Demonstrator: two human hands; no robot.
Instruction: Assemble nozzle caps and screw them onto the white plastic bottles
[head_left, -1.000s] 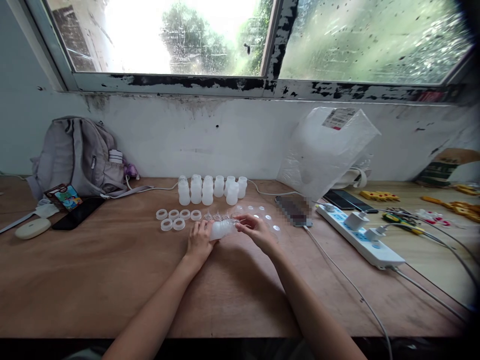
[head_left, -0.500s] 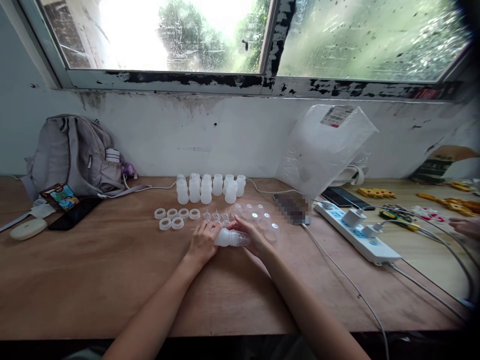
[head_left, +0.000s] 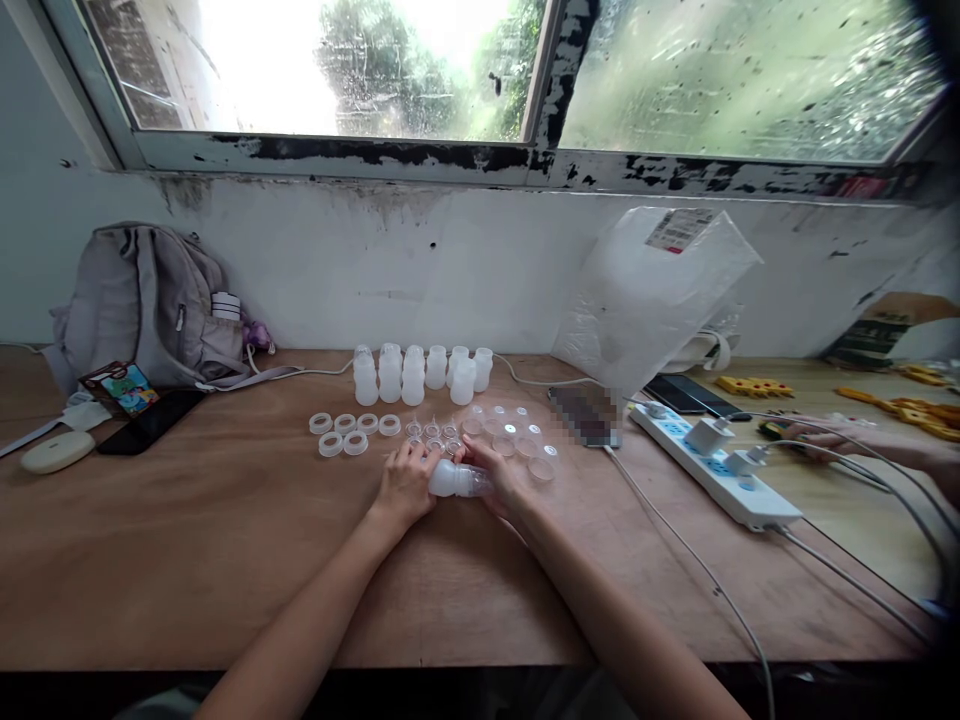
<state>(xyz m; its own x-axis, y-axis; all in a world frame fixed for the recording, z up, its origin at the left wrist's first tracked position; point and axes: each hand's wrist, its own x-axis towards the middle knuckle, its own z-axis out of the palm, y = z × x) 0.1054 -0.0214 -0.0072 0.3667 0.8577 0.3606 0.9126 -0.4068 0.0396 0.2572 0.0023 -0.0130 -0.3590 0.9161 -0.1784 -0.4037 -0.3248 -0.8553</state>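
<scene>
Person's got a frosted white plastic bottle (head_left: 444, 480) with a clear plastic cap (head_left: 474, 482) tipped sideways, low over the brown wooden table (head_left: 450, 600). Left hand (head_left: 405, 485) has its fingers curled round the frosted end, right hand (head_left: 495, 478) is wrapped loosely about the clear end. Translucent white plastic rings (head_left: 355, 452) sit near the left hand. Label-wise, the translucent plastic bag (head_left: 637, 300) has a white rectangular sticker (head_left: 679, 230), black print plus a red patch, too tiny to read.

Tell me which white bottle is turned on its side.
The bottle held between the left hand and the right hand, its clear end pointing right; the other bottles stand upright, grouped farther back.
</scene>
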